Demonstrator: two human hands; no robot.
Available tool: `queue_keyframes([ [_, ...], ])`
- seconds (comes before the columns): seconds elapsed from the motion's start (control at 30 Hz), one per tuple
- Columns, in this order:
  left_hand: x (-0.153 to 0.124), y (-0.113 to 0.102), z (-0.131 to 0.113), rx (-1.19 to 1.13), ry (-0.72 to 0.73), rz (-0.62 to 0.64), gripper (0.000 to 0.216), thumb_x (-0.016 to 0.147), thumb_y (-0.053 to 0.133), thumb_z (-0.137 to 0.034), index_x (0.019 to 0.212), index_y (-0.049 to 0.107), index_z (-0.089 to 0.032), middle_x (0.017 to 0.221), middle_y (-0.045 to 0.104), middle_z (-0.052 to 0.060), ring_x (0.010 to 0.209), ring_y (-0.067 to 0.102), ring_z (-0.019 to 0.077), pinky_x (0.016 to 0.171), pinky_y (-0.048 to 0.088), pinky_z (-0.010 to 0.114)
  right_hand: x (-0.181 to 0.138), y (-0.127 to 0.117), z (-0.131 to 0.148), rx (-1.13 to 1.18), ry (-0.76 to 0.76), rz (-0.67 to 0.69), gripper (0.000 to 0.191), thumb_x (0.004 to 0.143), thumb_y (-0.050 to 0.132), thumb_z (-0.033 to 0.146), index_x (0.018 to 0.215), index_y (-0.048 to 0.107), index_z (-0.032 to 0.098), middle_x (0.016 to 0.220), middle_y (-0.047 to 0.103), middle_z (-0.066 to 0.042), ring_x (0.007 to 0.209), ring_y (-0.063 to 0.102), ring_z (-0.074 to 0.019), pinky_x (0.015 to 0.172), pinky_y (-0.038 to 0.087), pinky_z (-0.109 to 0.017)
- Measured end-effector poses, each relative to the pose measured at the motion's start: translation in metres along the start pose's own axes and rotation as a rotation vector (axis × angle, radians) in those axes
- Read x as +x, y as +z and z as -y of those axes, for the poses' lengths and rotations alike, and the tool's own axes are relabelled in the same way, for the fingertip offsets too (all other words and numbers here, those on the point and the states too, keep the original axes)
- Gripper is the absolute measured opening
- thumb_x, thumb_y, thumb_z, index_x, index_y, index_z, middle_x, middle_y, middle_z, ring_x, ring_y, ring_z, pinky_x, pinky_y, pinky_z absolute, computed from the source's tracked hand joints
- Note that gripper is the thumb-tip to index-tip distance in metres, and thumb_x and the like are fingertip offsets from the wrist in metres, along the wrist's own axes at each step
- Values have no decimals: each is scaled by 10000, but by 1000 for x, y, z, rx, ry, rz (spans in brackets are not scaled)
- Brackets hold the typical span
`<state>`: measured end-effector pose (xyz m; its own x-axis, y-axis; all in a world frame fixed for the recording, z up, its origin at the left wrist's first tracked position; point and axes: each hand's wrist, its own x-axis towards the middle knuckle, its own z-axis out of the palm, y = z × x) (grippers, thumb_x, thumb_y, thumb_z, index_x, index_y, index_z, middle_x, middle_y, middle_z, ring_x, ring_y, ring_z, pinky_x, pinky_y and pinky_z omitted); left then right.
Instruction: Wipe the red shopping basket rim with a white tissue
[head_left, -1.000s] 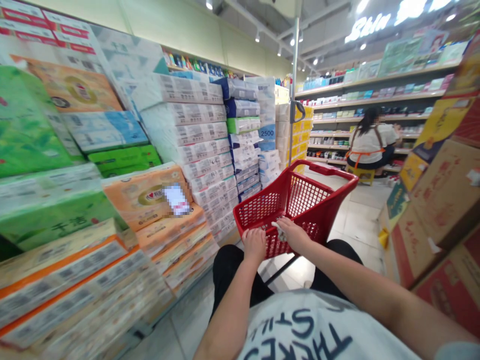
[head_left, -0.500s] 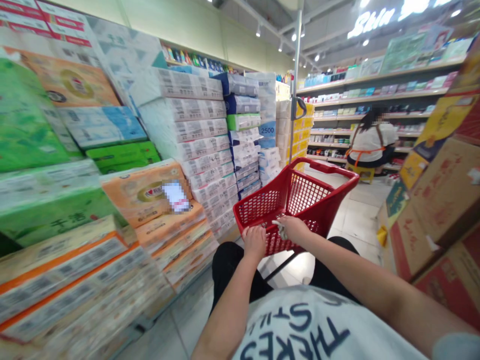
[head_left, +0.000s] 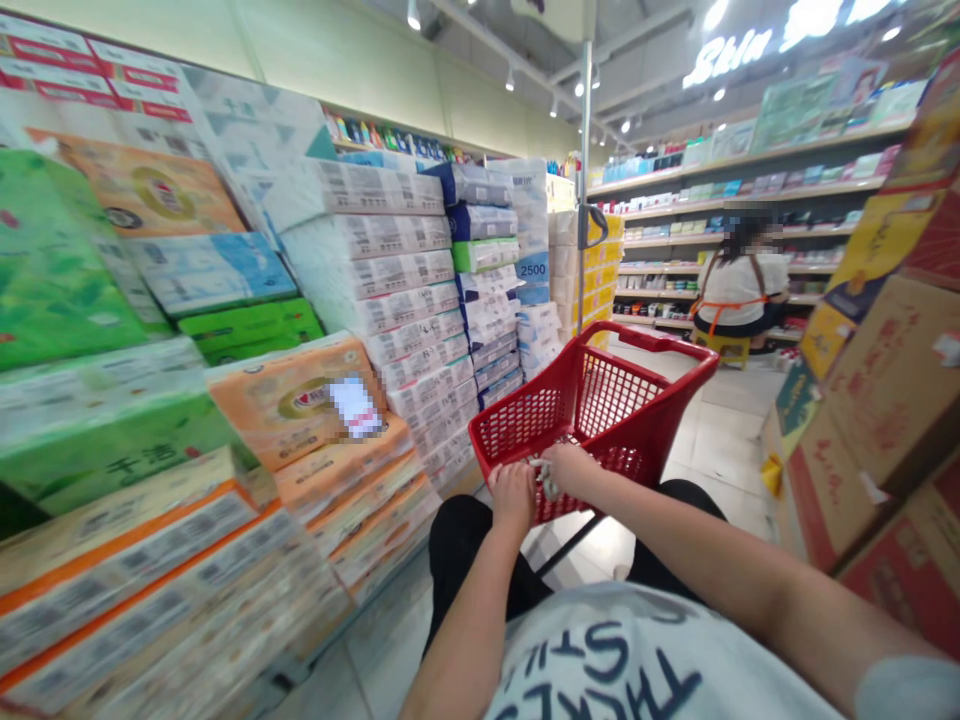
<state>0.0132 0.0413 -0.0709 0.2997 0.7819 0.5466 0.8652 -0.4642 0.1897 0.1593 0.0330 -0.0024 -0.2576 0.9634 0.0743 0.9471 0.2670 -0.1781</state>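
A red plastic shopping cart (head_left: 637,430) with a perforated basket stands in front of my knees. My left hand (head_left: 514,495) is closed over the near rim of the basket. Close beside it, my right hand (head_left: 570,468) is closed on a crumpled whitish cloth (head_left: 547,482), held against the same rim. The two hands nearly touch at the cloth. The fingertips of my right hand are partly hidden behind the hand itself.
Stacked tissue packs (head_left: 397,270) line the left side, with a lit phone (head_left: 356,405) on the orange packs (head_left: 315,395). Cardboard boxes (head_left: 877,390) border the right. Farther off, a person (head_left: 739,285) sits on a yellow stool (head_left: 724,347) facing stocked shelves.
My right hand has moved left along the rim with the cloth, up against my left hand. My left hand stays on the rim. The view has tilted slightly upward.
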Motion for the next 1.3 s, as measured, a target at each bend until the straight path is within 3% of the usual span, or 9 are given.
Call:
queue_keyframes([
  [0.1, 2, 3, 3, -9, -7, -5, 265, 979, 350, -229, 897, 601, -214, 912, 668, 12, 932, 570, 168, 998, 314, 375, -10, 14, -7, 63, -98, -116, 489, 814, 468, 60, 1286, 553, 160, 1311, 561, -141, 1229, 501, -201, 989, 429, -322],
  [0.17, 4, 4, 3, -10, -10, -3, 258, 977, 353, -229, 918, 604, -211, 933, 672, 19, 945, 572, 174, 1004, 310, 383, -13, 23, -15, 120, -170, -145, 592, 778, 488, 41, 1357, 490, 163, 1398, 488, -142, 1314, 418, -202, 1063, 375, -354],
  [0.3, 4, 3, 1, -13, -22, 6, 271, 981, 344, -231, 907, 603, -203, 920, 672, 21, 943, 576, 172, 1009, 310, 383, -5, 27, -25, 192, -172, -119, 511, 774, 472, 46, 1260, 592, 151, 1308, 579, -133, 1198, 544, -201, 1046, 402, -341],
  [0.53, 2, 3, 0, -31, -23, 7, 284, 978, 344, -227, 897, 616, -206, 917, 674, 20, 936, 582, 173, 1015, 308, 385, -1, 1, -12, 137, -69, -59, 295, 767, 533, 90, 981, 714, 183, 964, 729, -92, 919, 674, -225, 866, 501, -331],
  [0.7, 3, 3, 2, -72, -56, 34, 232, 918, 437, -168, 1031, 640, -171, 1035, 681, 68, 1034, 577, 198, 1037, 296, 388, -15, 24, -7, 204, -219, -259, 460, 839, 463, 114, 1283, 570, 164, 1364, 537, -117, 1288, 459, -214, 1082, 362, -350],
  [0.8, 3, 1, 2, -76, -57, 68, 273, 891, 453, -130, 1091, 637, -159, 1097, 673, 83, 1080, 566, 207, 1060, 279, 396, -17, 42, -11, 206, -305, -213, 597, 812, 485, 104, 1406, 437, 136, 1451, 437, -125, 1369, 346, -225, 1127, 309, -369],
  [0.97, 4, 0, 2, -64, -60, 70, 253, 920, 426, -171, 1061, 636, -171, 1072, 677, 71, 1067, 570, 201, 1057, 285, 393, -7, 35, -15, 161, -233, -204, 423, 846, 506, 161, 1261, 584, 193, 1283, 601, -97, 1201, 537, -209, 1042, 411, -337],
  [1.1, 3, 0, 0, -30, -51, 17, 278, 958, 361, -196, 944, 639, -190, 950, 681, 52, 976, 589, 185, 1025, 311, 384, -15, 26, -25, 116, -211, -405, 360, 880, 459, 134, 1192, 615, 221, 1213, 622, -81, 1168, 535, -196, 1033, 406, -331],
  [1.3, 3, 2, 0, -3, -26, 0, 272, 964, 361, -213, 922, 630, -209, 945, 678, 37, 961, 573, 182, 1026, 301, 393, -43, 53, -57, 133, -79, -430, 394, 839, 475, 107, 1208, 572, 205, 1127, 588, -96, 1070, 531, -227, 956, 454, -367],
])
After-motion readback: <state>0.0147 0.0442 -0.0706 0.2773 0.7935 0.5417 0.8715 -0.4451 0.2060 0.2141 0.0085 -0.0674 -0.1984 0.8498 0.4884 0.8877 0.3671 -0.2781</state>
